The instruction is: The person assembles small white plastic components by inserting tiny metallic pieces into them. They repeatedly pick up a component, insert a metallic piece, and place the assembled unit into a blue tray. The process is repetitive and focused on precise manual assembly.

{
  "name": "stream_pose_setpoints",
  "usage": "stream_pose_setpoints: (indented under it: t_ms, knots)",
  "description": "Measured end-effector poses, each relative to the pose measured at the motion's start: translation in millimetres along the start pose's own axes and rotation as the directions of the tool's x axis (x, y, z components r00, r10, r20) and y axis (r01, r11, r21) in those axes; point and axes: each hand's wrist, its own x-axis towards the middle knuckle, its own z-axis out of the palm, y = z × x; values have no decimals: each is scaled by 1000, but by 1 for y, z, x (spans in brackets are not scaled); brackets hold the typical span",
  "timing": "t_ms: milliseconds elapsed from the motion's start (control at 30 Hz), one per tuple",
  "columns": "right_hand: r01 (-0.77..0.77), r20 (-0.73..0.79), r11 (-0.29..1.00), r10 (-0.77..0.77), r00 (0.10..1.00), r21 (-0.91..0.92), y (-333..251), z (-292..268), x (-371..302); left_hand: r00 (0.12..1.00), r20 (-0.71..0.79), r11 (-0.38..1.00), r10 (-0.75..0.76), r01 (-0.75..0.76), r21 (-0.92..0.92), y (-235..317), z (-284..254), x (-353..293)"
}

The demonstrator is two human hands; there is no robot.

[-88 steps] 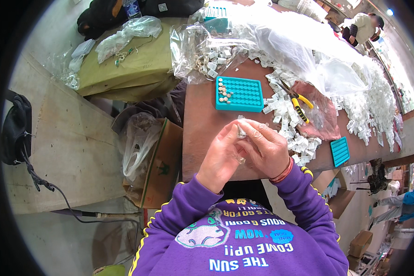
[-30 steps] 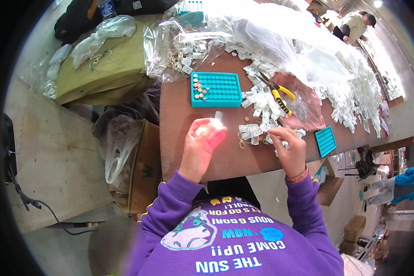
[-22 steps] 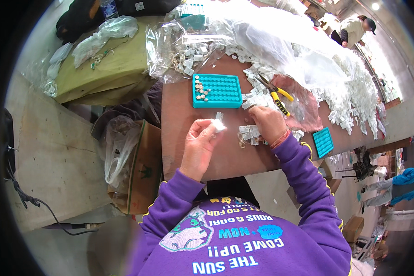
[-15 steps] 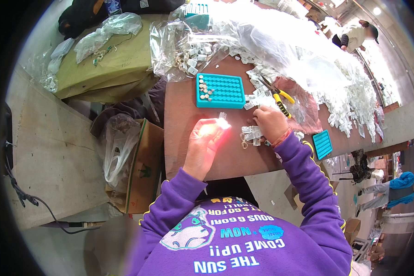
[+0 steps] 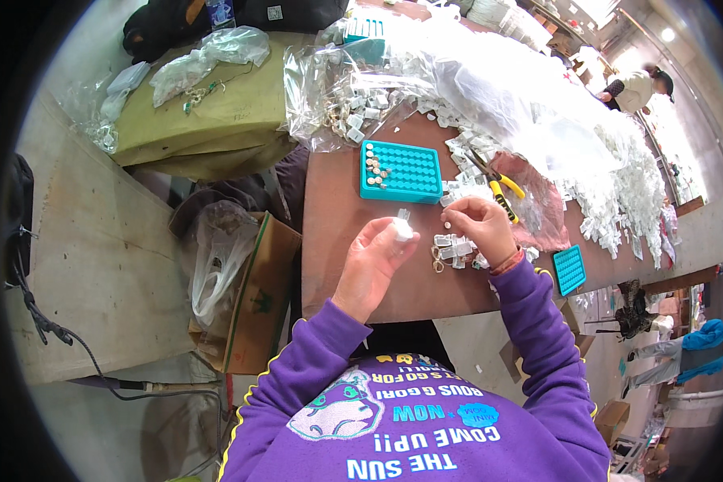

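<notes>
My left hand (image 5: 369,265) holds a small clear-and-white plastic piece (image 5: 402,230) between thumb and fingers, above the brown tabletop. To its right, the fingertips of my right hand (image 5: 490,234) pinch a small round disc (image 5: 447,225). A cluster of translucent plastic pieces (image 5: 455,249) lies just below those fingers, with a gold-coloured ring-like bit (image 5: 437,264) at its left edge. Beyond both hands sits a teal pocketed tray (image 5: 402,194); several small round discs (image 5: 373,165) rest along its left side.
Pliers with yellow-and-black handles (image 5: 504,198) lie right of the tray on a reddish cloth (image 5: 530,181). A large heap of clear plastic pieces (image 5: 610,185) covers the far right. A smaller teal tray (image 5: 569,270) lies near the right edge. A cardboard box (image 5: 253,301) stands left.
My right hand has lifted from the plastic pieces and now shows a small disc in its fingertips. The bright red glow on my left hand has gone. The whole view has shifted slightly.
</notes>
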Motion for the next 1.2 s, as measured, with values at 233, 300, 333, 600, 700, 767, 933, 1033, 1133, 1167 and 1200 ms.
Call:
stream_pose_setpoints:
  t_ms: [233, 300, 333, 600, 700, 767, 933, 1033, 1133, 1167, 1200]
  knots:
    - [-10, -46, 946, 26, 999, 325, -10, 49, -30, 997, 56, 984, -49, 58, -168, 1, 0, 1]
    - [89, -139, 961, -54, 989, 261, -9, 59, -32, 998, 47, 980, -37, 45, -192, 0, -1, 2]
    - [143, -158, 975, -117, 980, 168, -8, 60, -33, 999, 36, 977, -28, 35, -210, 0, -2, 2]
    - [349, -133, 917, -377, 917, -192, -15, 56, -35, 997, -41, 997, 66, -64, 45, -5, -1, 4]
    - [375, -100, 865, -428, 898, -334, -20, 52, -34, 994, -38, 984, 105, -98, 146, -6, 1, 3]
    - [377, -91, 847, -438, 895, -374, -22, 50, -33, 993, -33, 978, 110, -102, 179, -6, 1, 3]
    - [309, -124, 940, -328, 937, -147, -23, 48, -33, 1000, 5, 986, 22, -22, 166, -4, 0, 2]
    - [311, -126, 946, -321, 939, -90, -21, 53, -33, 1000, 4, 987, -5, 4, 160, -3, -1, 2]
    - [357, -186, 920, -384, 904, -164, -19, 56, -34, 999, 25, 987, -22, 18, 162, -3, -1, 1]
    - [358, -186, 920, -384, 905, -156, -19, 56, -35, 999, 24, 985, -29, 25, 172, -3, -1, 1]
    - [359, -186, 921, -383, 905, -150, -18, 56, -35, 999, 25, 984, -35, 30, 177, -3, -1, 1]
